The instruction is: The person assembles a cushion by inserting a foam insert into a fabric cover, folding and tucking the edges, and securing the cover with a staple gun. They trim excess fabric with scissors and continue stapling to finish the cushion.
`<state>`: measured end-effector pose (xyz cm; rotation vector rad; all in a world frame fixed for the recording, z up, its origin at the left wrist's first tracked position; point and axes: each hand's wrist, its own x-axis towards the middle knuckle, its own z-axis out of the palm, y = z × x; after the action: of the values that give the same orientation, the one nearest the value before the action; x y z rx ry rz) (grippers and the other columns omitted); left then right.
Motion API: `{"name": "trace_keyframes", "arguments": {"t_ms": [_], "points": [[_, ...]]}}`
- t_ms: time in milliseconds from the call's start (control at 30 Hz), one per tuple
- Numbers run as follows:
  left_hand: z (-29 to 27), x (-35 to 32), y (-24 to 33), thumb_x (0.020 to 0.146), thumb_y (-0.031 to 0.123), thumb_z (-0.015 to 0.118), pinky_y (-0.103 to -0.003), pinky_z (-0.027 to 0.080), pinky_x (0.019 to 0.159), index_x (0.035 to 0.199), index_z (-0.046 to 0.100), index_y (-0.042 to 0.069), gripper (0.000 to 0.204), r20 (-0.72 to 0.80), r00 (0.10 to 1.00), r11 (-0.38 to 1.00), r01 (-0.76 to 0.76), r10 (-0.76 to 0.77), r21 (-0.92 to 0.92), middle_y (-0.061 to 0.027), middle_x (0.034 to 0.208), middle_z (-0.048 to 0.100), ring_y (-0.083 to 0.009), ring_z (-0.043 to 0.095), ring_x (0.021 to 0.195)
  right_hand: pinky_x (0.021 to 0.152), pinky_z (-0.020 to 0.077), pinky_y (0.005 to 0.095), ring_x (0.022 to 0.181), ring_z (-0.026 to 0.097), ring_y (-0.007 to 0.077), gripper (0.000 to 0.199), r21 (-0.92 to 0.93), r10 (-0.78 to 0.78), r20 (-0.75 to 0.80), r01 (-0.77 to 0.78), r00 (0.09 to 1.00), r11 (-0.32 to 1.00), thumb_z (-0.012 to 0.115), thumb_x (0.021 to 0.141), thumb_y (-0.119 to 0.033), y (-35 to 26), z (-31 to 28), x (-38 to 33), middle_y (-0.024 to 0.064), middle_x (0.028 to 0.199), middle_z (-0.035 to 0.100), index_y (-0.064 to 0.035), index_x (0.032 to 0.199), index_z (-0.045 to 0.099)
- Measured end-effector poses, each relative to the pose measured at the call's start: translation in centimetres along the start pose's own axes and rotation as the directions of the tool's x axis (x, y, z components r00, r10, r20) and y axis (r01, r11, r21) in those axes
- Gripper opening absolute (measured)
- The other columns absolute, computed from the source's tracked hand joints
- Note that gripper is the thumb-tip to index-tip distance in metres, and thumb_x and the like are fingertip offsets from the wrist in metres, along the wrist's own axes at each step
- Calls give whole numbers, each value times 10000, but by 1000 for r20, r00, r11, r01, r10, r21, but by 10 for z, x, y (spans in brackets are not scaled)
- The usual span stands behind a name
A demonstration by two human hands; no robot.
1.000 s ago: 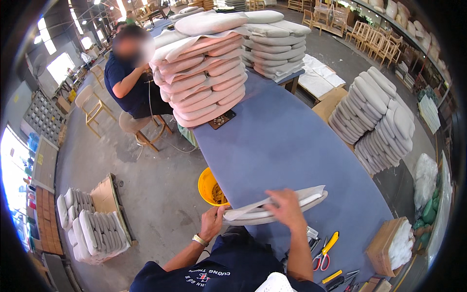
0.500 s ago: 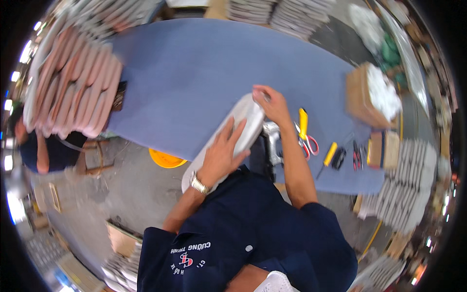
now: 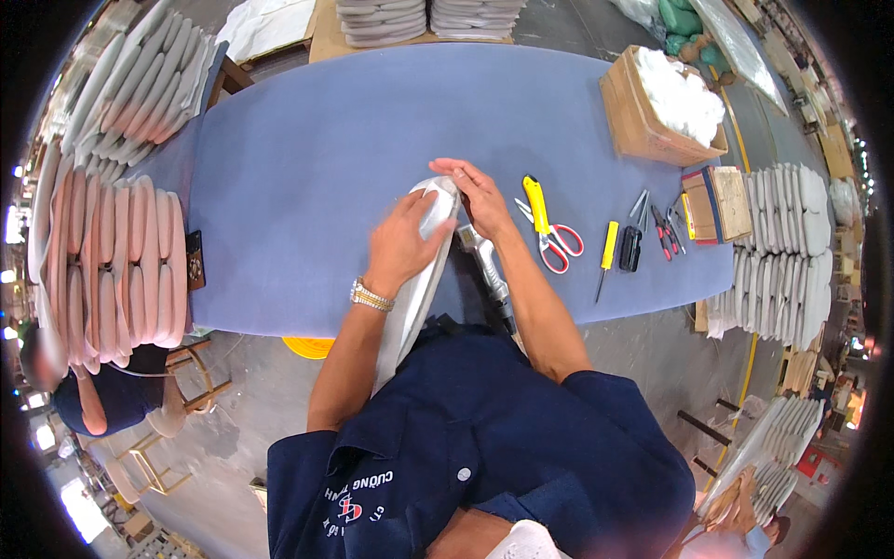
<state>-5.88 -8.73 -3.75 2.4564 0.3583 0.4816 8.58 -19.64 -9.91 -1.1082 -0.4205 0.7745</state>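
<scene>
From where I stand, the person is bent over a wide blue-topped table, both hands busy on a slim pale cushion at its near side, which slants from the shirt front out over the tabletop. The left hand, slightly blurred, lies across the cushion with fingers spread towards its far end; I can't tell whether it grips or merely presses. The right hand is cupped about that far tip, fingers stretched over it, though how firmly I can't tell either. Just right of the cushion lies a silver-and-black tool. Further right come red-handled scissors beside a yellow-handled cutter, then a yellow-handled screwdriver and red-handled pliers. A cardboard box of white stuffing stands at the far right, while tall cushion stacks rise on the left.
</scene>
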Motion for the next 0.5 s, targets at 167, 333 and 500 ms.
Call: {"name": "trace_keyframes", "arguments": {"t_ms": [167,333,500], "points": [[15,3,-17,984,322,656,-443,563,900,1292,663,26,427,24,999,999,-37,38,-39,-193,1237,705,-380,701,1064,1011,463,315,1167,606,148,319,-148,2,-20,-5,1000,989,516,1096,-258,2,-2,2,55,1286,700,-56,1271,689],[8,18,-17,981,279,640,-465,564,864,1269,677,39,377,146,989,998,35,-26,-58,-214,1234,703,-413,696,1026,861,519,335,942,678,182,300,-602,-140,-81,64,987,796,582,1048,-273,-14,-3,-1,112,1055,755,-53,1177,741],[15,37,-18,967,262,629,-506,567,759,1247,696,73,345,226,972,997,62,-69,39,-210,987,745,-425,709,861,738,532,386,780,692,261,294,-774,-10,-18,-8,1000,633,613,1013,-276,-37,-15,3,156,952,760,-73,1172,754]]}}
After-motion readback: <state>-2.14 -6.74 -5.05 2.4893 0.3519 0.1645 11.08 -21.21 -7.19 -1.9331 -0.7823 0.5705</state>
